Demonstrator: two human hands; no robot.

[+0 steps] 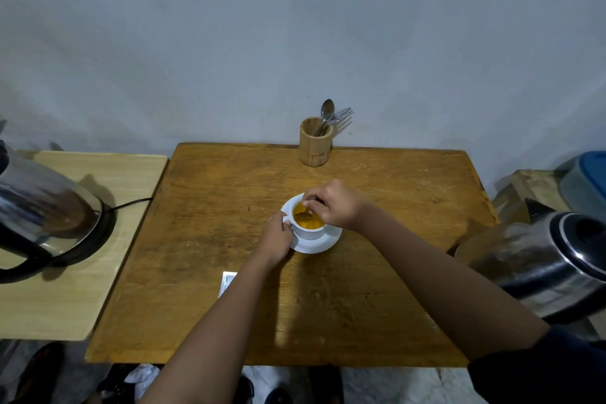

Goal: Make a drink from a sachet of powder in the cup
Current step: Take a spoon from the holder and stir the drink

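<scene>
Nearest the camera, a silvery sachet (228, 282) lay flat on the wooden table (203, 239), half hidden under the person's left forearm. Beyond it a white cup (308, 230) stood on a white saucer (331, 239) near the middle of the table, filled with an orange drink (310, 220). The left hand (277, 239) was curled at the cup's left side, its fingers closed on the handle. The right hand (334, 207) hovered over the cup's far rim, fingers pinched shut on the stem of a spoon (303, 215) whose bowl dipped into the liquid. A steel kettle (537, 259) sat at the table's right edge, and another kettle (42, 210) stood on its base on the paler side table (65, 298) to the left. Farthest back, against the wall, a wooden holder (315, 146) held a spoon and a fork.
</scene>
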